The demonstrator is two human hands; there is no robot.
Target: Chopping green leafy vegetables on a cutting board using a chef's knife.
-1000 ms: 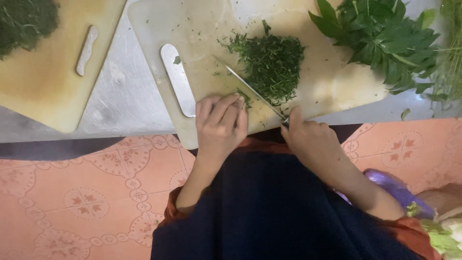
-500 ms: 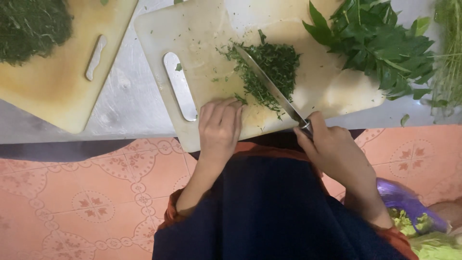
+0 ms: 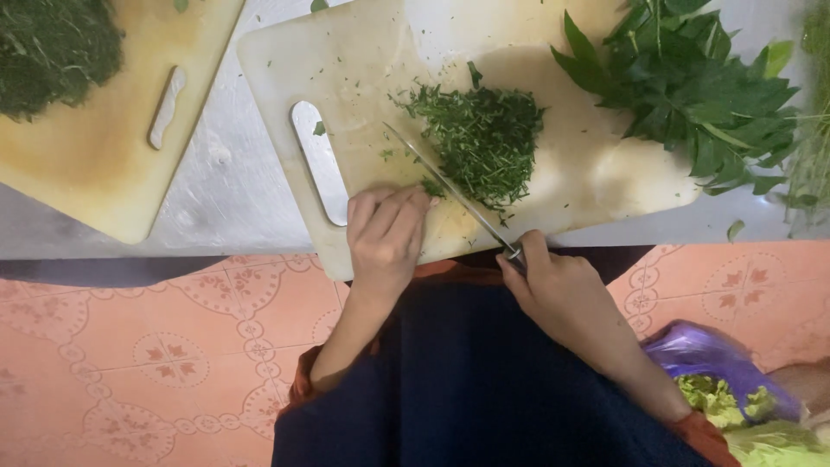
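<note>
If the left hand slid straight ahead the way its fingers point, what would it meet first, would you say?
Probably the knife blade: the left hand lies flat on the cutting board, fingertips close beside the blade, with the chopped herb pile just beyond it. Depth is hard to judge.

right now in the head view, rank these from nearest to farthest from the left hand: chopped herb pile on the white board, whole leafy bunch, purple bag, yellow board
Measured from the left hand, which rests flat on the white board:
1. Chopped herb pile, just right of the fingertips.
2. Yellow board, off to the left.
3. Purple bag, low right, and whole leafy bunch, far right on the board: too close to call.
</note>
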